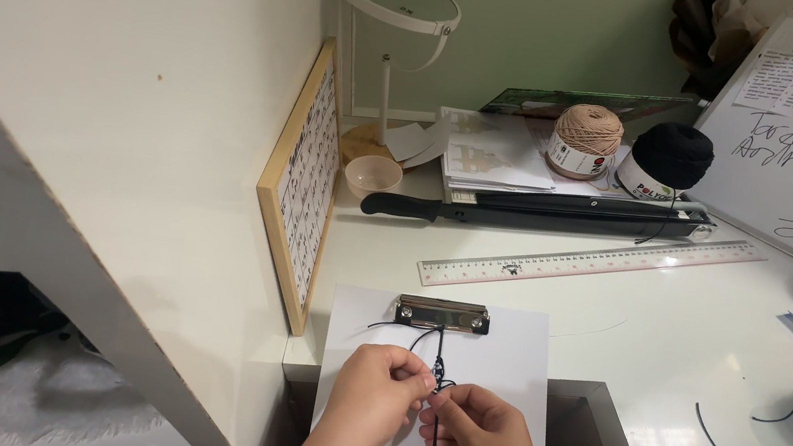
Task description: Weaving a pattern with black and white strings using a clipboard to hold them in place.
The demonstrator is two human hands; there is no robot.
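Both hands, left hand and right hand, pinch black cord on clipboard; white-labelled beige yarn behind.

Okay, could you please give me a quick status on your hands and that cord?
Left hand and right hand both pinching the black cord. Cord held under the clipboard clip, knotted below it. Nothing in the way.

- A white desk fills the right of the scene, glossy under bright overhead light.
- A pale green wall rises at the far side.
- A cream partition stands on the left, a wood-framed board leaning against it.
- Near left, below the desk, a white fluffy rug covers the floor.
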